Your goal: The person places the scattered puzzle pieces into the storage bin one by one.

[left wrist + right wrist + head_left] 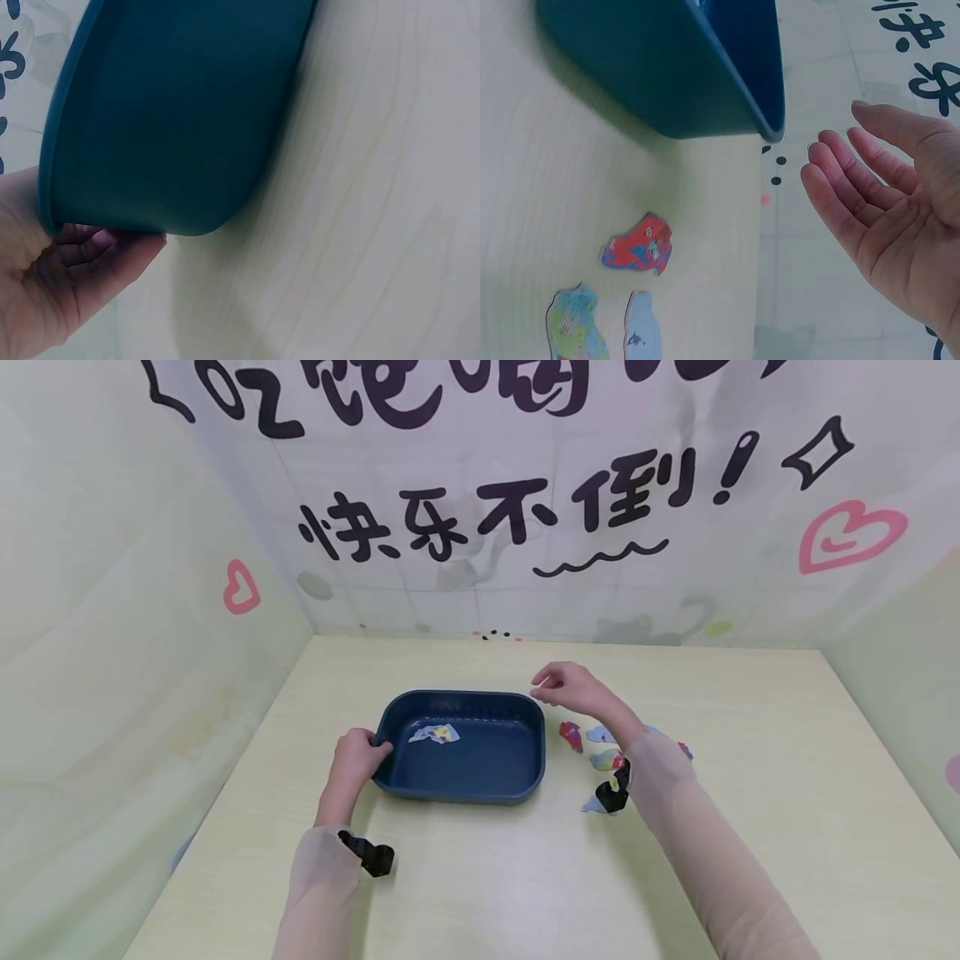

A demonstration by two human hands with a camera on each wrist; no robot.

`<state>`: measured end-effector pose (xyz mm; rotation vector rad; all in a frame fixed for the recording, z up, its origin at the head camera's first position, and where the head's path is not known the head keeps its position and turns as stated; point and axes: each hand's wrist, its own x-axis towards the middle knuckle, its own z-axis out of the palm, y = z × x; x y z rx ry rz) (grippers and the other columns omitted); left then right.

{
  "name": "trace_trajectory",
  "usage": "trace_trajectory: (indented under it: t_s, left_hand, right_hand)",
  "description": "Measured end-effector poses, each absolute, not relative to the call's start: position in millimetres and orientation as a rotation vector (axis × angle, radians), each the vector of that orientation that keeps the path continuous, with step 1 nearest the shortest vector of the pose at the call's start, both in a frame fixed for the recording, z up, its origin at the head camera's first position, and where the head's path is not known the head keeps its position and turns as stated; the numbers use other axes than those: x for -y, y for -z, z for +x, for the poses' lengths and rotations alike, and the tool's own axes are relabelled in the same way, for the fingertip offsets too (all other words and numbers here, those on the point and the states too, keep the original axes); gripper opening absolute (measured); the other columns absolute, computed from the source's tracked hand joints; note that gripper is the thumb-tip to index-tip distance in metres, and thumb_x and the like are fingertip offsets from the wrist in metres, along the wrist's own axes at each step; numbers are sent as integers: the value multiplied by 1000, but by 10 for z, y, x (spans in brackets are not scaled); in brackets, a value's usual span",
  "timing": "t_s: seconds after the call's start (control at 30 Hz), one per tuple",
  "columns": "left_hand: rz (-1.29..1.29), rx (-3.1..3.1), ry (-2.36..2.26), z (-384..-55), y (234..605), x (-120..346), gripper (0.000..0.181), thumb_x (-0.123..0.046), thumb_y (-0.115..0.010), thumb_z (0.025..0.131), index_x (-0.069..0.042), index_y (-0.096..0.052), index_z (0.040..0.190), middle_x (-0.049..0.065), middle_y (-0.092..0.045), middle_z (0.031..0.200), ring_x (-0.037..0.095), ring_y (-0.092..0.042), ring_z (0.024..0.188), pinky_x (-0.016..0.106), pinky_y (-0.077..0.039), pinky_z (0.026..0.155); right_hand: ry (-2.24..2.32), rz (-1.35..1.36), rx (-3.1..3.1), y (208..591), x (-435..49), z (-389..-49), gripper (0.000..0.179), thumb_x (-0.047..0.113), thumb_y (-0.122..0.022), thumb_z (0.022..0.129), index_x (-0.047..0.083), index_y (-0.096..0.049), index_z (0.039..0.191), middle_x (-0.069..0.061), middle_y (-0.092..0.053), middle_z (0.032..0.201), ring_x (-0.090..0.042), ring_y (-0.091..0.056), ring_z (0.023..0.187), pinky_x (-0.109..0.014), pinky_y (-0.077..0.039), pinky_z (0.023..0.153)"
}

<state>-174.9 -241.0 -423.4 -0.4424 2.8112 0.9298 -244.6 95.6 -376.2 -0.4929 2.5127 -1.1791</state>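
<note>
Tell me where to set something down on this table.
Bare table: near side of the blue tray, between left sleeve and right sleeve, and along the table's right edge. Crowded: right of the tray, where flat cut-outs lie scattered.

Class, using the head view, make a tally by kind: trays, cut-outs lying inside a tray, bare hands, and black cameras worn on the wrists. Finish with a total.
Dark blue tray: 1
Printed cut-out inside the tray: 1
Left hand and right hand: 2
Left wrist camera and right wrist camera: 2
Total: 6
</note>
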Motion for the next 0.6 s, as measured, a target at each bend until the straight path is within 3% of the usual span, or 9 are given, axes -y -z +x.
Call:
trace_trajectory:
  t_s: [0.3,0.6]
  left_hand:
    - [-427,-2833,-937,-1746,4251,2420,22,-17,-57,84,4,-60,76,6,-52,63,18,-49,58,26,-39,52]
    - [-426,-2833,-925,-1747,4254,2417,22,-17,-57,84,3,-58,74,5,-50,61,17,-48,57,26,-38,52]
  right_hand:
    - [1195,-393,-2471,3918,-1132,-2447,30,18,-55,90,-3,-55,111,-25,-60,102,-36,-59,89,-44,-49,81]
    - [1156,-264,-2447,4046,-1248,-2408,31,19,-55,90,-3,-53,112,-21,-59,102,-34,-59,91,-42,-49,84]
